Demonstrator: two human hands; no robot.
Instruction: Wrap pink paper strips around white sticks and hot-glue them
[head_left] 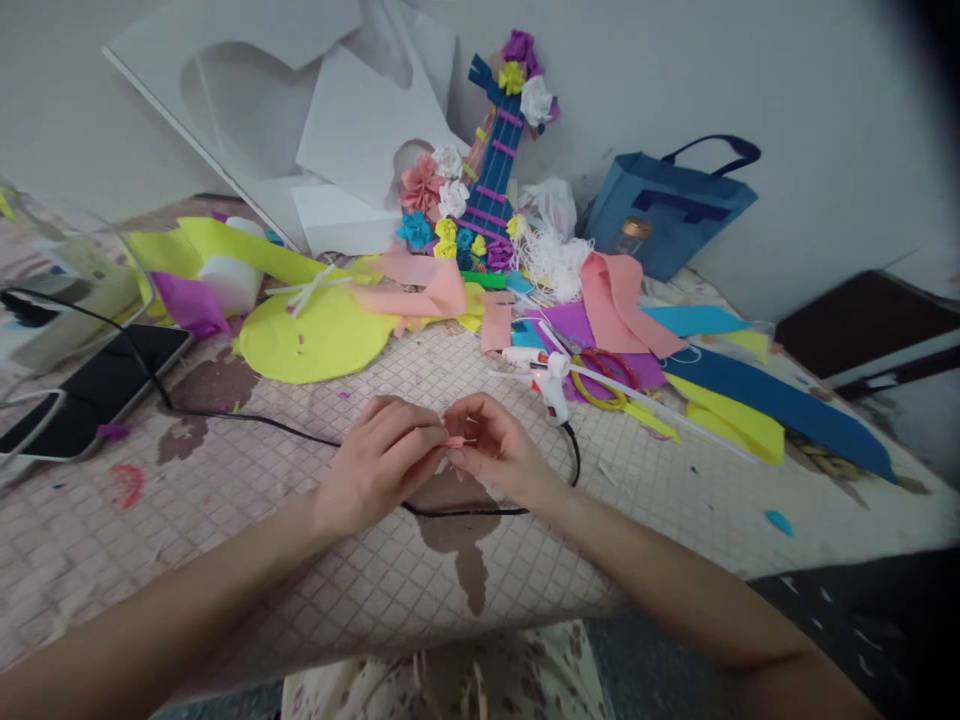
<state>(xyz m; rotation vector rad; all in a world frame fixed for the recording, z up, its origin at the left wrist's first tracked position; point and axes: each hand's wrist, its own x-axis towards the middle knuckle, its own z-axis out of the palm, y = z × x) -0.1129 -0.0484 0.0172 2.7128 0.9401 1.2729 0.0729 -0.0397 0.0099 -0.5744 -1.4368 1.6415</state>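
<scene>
My left hand (394,450) and my right hand (495,447) meet above the middle of the table, fingers closed. Between their fingertips is a small piece of pink crepe paper (454,442), pinched from both sides; its far ends are hidden by the fingers. Just beyond my right hand lies a white hot glue gun (553,390) with its black cord (576,455) looping round under my hands. Scissors with red and yellow handles (600,380) rest beside the glue gun.
A blue paper guitar (495,170) with paper flowers leans on the wall. Yellow crepe paper (315,335), pink strips (622,310) and a long blue strip (780,405) lie across the back. A phone (97,390) is at left, a blue bag (660,215) at back right.
</scene>
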